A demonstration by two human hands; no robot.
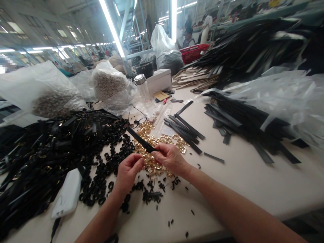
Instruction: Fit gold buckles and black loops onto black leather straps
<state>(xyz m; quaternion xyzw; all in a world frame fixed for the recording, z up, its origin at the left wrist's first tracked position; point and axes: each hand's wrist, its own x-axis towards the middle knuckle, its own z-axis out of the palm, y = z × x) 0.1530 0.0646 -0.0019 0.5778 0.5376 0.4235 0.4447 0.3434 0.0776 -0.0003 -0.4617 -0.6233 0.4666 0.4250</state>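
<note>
My right hand point(170, 158) pinches a black strap point(139, 137) near its lower end, and the strap points up and to the left over the table. Close beside it, my left hand point(129, 170) has thumb and forefinger pressed together; what they hold, if anything, is too small to make out. Beneath both hands spreads a pile of gold buckles point(153, 170). Many small black loops point(97, 184) lie to the left of my left hand. Short black scraps point(152, 195) are scattered in front of the hands.
Finished-looking black straps with buckles point(50, 148) are heaped at left beside a white power bank point(68, 192). Loose black strips point(186, 130) and a larger bundle point(243, 118) lie right. Behind stand a glass bottle point(143, 88), bags of small parts point(108, 82) and a red basket point(193, 54).
</note>
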